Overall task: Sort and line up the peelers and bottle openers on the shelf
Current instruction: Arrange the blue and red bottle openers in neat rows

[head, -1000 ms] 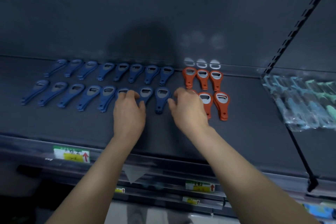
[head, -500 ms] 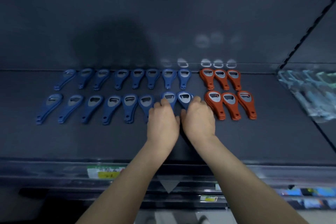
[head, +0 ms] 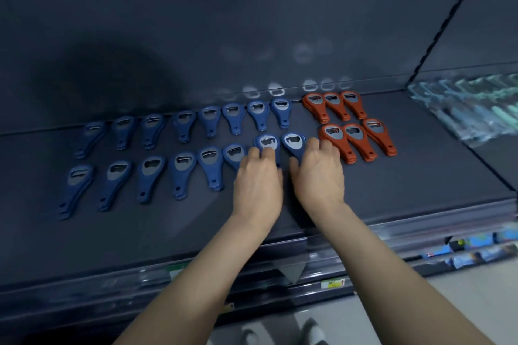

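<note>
Openers look sorted: blue bottle openers (head: 182, 165) left, orange bottle openers (head: 356, 138) right. Your left hand (head: 258, 185) and right hand (head: 319, 176) cover two out-of-line blue ones (head: 267, 143); can't tell if you're pinching.

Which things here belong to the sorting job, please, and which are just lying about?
Belong to the job:
blue bottle openers
orange bottle openers
bagged teal tools, probably the peelers, though blurred
shelf
left hand and right hand, touching two front-row blue ones

Lying about:
price labels on the shelf edge
packaged goods on the lower shelf
shoes
</note>
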